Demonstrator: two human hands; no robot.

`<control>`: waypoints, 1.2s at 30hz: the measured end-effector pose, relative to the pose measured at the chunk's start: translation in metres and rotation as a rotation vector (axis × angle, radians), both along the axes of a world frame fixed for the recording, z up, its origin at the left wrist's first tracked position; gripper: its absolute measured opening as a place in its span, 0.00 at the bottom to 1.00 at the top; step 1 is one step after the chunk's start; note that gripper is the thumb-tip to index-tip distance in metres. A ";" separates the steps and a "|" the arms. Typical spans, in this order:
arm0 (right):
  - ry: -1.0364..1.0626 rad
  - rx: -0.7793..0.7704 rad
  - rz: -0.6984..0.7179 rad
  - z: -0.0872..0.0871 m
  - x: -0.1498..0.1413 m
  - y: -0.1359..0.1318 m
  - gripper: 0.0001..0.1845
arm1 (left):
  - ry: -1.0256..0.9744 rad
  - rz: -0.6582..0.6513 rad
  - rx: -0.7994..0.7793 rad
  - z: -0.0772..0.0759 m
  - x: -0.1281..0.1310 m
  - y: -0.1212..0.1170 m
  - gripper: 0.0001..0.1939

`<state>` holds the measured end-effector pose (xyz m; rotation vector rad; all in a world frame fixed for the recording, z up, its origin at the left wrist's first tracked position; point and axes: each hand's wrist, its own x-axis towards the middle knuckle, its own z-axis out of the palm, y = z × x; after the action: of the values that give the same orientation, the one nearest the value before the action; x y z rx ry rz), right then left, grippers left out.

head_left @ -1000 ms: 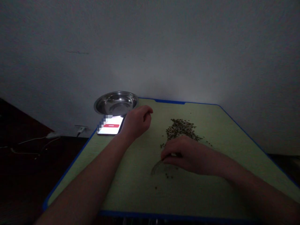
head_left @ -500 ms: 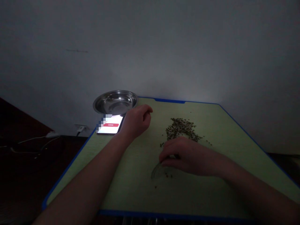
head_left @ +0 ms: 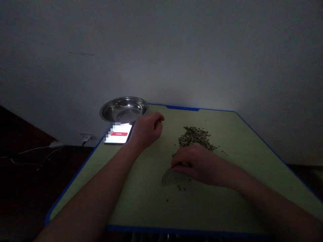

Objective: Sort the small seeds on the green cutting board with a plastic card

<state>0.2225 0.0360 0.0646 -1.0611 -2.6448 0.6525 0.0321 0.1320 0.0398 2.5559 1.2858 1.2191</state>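
While the light is dim, the right hand [head_left: 199, 163] can be seen with its thumb and fingers pinched on a clear, curved piece [head_left: 168, 177], something like a protractor, which sits low over the surface [head_left: 141, 201]; whether its lower edge touches down, I cannot tell. Just beyond those fingers lies a loose pile of small dark grains [head_left: 194, 137], part of it hidden behind the hand. A few stray grains [head_left: 180, 188] lie on the near side of the hand, close to the clear piece, with one more apart from them towards the near edge and others scattered to the right of the pile.

The left hand [head_left: 147, 129] is curled, its fingers drawn in; nothing shows in it, though its palm is hidden. It is well apart from the grains and near a lit phone [head_left: 118, 137], which lies just in front of a shiny metal bowl [head_left: 103, 116] at the far left corner.

As for progress, the visible grains lie in one uneven spread with stragglers around it, neither sorted into groups nor gathered tightly. How many have been handled cannot be told from this.

Past the blue far edge stands a plain wall [head_left: 176, 50], with a plug [head_left: 86, 138] low on the left.
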 end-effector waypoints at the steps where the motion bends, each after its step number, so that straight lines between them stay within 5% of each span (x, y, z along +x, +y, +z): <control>1: -0.015 0.010 -0.027 -0.001 0.001 0.001 0.07 | 0.004 0.000 0.004 0.000 0.000 0.000 0.11; 14: 0.015 -0.004 -0.206 -0.008 0.023 0.012 0.05 | -0.002 0.012 -0.014 -0.002 -0.001 0.000 0.11; 36: -0.062 -0.047 0.202 0.010 -0.019 -0.005 0.07 | 0.011 0.007 -0.031 0.001 0.001 -0.002 0.10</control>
<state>0.2034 0.0315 0.0741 -0.8455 -2.8287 0.7362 0.0328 0.1299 0.0412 2.5423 1.3068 1.1790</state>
